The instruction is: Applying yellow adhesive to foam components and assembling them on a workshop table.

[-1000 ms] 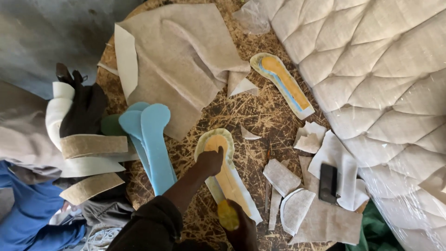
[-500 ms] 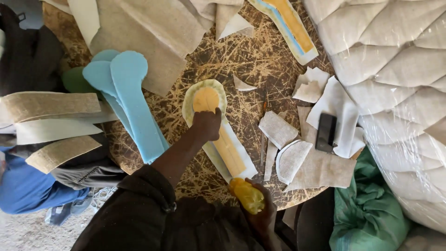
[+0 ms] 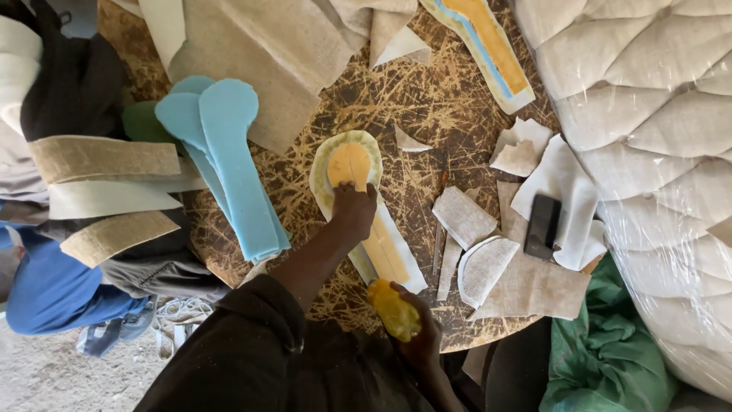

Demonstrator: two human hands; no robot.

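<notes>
Left hand [image 3: 354, 210] presses the insole [image 3: 364, 210] flat mid-table [image 3: 427, 107]; right hand [image 3: 419, 336] clenched around a yellow sponge [image 3: 393, 309] at the near edge. Risk: glue smearing if the insole slips.

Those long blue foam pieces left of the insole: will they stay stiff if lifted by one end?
The blue foam pieces look thick and soft, so probably light and bendy, drooping from one end. Stacked loosely, they may slide apart when pushed.
</notes>
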